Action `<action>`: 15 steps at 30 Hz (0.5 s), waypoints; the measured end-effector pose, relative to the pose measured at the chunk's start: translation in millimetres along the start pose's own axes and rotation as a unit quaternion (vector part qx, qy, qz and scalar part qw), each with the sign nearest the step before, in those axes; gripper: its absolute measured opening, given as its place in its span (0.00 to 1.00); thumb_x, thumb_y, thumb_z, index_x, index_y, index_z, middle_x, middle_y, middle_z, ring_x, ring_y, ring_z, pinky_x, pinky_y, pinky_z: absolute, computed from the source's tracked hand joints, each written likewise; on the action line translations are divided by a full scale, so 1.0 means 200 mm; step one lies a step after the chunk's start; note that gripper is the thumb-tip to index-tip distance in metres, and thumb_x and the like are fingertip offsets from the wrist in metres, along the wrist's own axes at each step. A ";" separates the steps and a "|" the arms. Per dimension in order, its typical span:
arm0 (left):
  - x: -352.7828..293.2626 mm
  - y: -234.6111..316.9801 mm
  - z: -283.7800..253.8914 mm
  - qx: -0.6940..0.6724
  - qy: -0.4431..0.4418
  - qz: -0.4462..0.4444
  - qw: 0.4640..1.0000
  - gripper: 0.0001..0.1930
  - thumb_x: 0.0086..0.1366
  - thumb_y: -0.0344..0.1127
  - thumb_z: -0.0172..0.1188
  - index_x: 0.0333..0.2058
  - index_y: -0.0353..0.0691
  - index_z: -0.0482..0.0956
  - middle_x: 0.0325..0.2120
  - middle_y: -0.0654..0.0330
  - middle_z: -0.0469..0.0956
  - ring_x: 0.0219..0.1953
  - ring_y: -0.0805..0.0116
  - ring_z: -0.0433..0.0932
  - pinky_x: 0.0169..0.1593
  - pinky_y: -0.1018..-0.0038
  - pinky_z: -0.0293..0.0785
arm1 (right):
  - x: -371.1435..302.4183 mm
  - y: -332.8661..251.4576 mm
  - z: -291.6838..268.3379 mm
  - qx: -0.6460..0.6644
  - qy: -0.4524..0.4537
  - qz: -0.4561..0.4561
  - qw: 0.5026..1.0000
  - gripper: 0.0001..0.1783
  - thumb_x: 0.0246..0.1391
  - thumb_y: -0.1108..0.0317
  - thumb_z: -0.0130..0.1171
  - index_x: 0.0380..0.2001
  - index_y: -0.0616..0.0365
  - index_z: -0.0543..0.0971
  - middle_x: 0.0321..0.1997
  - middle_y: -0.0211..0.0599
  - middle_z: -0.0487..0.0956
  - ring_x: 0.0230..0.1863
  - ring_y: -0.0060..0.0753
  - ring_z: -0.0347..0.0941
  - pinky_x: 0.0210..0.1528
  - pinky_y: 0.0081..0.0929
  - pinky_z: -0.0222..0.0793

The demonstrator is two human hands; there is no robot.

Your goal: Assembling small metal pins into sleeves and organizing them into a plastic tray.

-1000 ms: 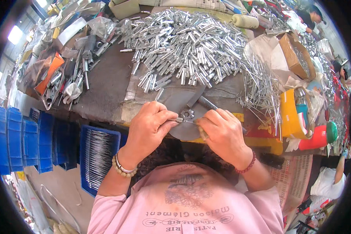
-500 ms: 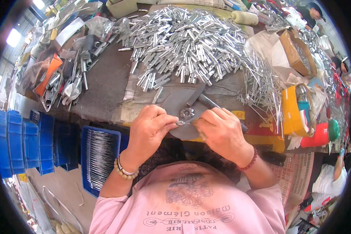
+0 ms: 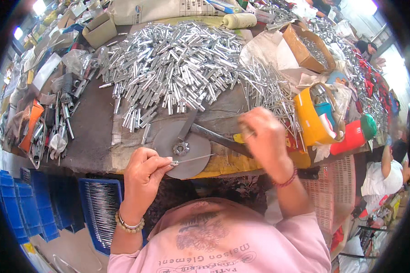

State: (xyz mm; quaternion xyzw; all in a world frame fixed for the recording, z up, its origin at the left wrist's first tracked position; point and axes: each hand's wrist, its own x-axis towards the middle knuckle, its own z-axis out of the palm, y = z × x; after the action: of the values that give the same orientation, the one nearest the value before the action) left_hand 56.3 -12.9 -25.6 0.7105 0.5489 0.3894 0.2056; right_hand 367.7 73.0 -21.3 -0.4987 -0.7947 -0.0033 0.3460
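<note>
My left hand is closed in a pinch on a short silver metal tube. A thin metal rod sticks out from the tube to the right, over a grey round disc with a flower-shaped hub. My right hand, smeared by motion, is raised to the right near a heap of thin metal rods; its fingers look bent, but whether they hold anything is unclear. A tool with a dark handle lies across the disc's far edge.
A large pile of short silver tubes covers the table beyond the disc. At right stand a cardboard box, a cut yellow container and a red jar with green lid. A blue crate of metal rods sits lower left.
My right hand has left the small piece at my left hand and moved right and away from me. The thin rod now extends free from my left hand. The whole view has shifted.
</note>
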 end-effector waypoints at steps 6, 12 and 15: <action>0.02 -0.01 0.01 -0.012 0.003 0.013 1.000 0.12 0.58 0.21 0.76 0.41 0.39 0.90 0.34 0.59 0.76 0.35 0.63 0.76 0.38 0.70 0.72 | 0.07 0.16 -0.01 -0.061 -0.045 0.064 0.995 0.03 0.55 0.71 0.70 0.34 0.54 0.87 0.38 0.37 0.82 0.44 0.46 0.83 0.46 0.43 0.80; 0.01 -0.01 0.02 0.002 0.010 0.028 1.000 0.11 0.58 0.22 0.76 0.40 0.39 0.90 0.34 0.57 0.77 0.35 0.60 0.78 0.39 0.68 0.74 | 0.14 0.11 0.02 -0.120 -0.097 0.081 0.985 0.06 0.53 0.66 0.71 0.31 0.55 0.85 0.40 0.40 0.81 0.48 0.49 0.82 0.47 0.47 0.80; 0.00 -0.02 0.02 0.006 0.014 0.037 0.999 0.11 0.58 0.19 0.74 0.40 0.38 0.90 0.34 0.57 0.76 0.34 0.63 0.77 0.38 0.70 0.73 | 0.15 0.12 0.05 -0.103 -0.125 0.030 0.986 0.06 0.52 0.68 0.71 0.29 0.56 0.83 0.40 0.42 0.81 0.48 0.49 0.82 0.48 0.46 0.81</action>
State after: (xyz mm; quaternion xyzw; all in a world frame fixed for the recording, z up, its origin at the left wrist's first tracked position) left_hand 56.5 -10.0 -30.7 0.7263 0.5273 0.4031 0.1787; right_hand 372.5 112.3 -20.3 -0.5521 -0.8116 -0.0123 0.1907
